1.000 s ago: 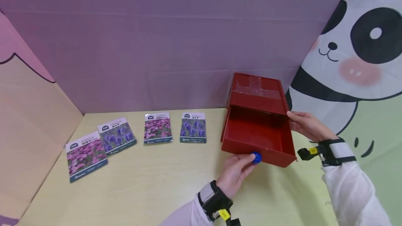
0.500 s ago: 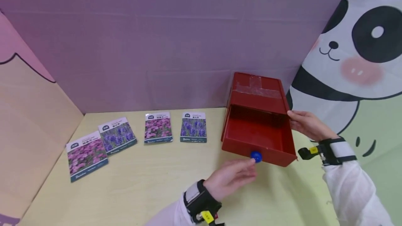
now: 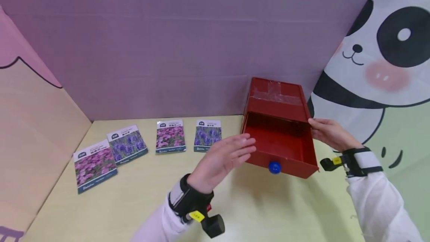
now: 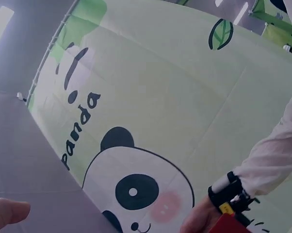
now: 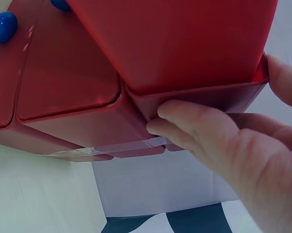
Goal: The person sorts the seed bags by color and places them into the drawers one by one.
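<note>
Red plastic forms the drawer box [image 3: 276,104], which stands at the back right of the desk [image 3: 141,201], close to the purple back wall [image 3: 168,47] and just beside the panda backdrop [image 3: 386,59]. Its drawer [image 3: 280,148] is pulled out toward the person, and the drawer interior shows no contents. A blue knob [image 3: 274,167] sits at the middle of the drawer front.

The right hand [image 3: 327,133] grips the right side of the box casing; in the right wrist view the fingers [image 5: 199,126] are curled against the red wall and the thumb [image 5: 286,80] presses on the opposite face, with clear tape [image 5: 131,145] just beside the fingertips.

The left hand [image 3: 221,160] is raised above the desk with fingers straight and spread, holding nothing. It hovers in front of the left corner of the drawer, apart from the blue knob. Whether it touches the drawer edge cannot be told.

Four seed packets lie flat in a row on the desk, left of the box:
- pink-flower packet [image 3: 95,165], far left;
- purple-flower packet [image 3: 127,144];
- second pink-flower packet [image 3: 170,136];
- second purple-flower packet [image 3: 207,135], nearest the left hand and partly covered by it in the head view.
</note>
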A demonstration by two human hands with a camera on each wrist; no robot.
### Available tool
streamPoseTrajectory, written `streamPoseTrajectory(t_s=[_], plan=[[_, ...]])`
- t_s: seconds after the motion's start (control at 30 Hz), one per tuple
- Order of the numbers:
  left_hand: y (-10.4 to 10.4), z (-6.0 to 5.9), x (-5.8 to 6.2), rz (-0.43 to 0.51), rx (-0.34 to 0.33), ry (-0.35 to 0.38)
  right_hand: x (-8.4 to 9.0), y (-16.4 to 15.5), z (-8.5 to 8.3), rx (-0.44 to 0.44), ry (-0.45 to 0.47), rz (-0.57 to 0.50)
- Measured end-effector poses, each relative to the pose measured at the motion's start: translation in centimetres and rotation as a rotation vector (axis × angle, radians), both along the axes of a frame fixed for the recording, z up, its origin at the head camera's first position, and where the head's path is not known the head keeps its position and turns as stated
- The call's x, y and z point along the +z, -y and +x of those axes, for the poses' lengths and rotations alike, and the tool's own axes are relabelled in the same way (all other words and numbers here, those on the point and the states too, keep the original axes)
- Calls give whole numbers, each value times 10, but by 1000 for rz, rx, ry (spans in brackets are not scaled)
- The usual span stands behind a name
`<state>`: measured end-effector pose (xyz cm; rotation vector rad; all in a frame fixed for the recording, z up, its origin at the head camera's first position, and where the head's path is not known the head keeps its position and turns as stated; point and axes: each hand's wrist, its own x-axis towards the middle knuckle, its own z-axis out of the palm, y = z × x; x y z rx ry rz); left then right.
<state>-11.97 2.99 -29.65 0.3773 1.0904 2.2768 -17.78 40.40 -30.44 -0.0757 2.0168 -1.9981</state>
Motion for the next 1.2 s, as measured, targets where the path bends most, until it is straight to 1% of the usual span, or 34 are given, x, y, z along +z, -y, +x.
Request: streamPoseTrajectory(t_s=[0.13, 0.27, 0.4, 0.6, 0.83, 1.0, 1.2], plan=[[10, -11, 3, -1, 65, -37, -1, -1, 0, 3, -13, 8], [18, -19, 6, -30, 124, -87, -1, -2, -1, -11, -9, 18], [24, -26, 8, -65, 182, -97, -2, -2, -2, -11, -6, 20], [31, -36, 8, -102, 237, -96, -2, -2, -3, 0, -11, 20], [36, -47, 4, -125, 305, -49, -1, -2, -4, -19, 10, 61], [39, -59, -1, -163, 347, -31, 0, -3, -3, -30, 23, 68], [44, -73, -9, -208, 382, -6, 0, -3, -4, -31, 18, 77]])
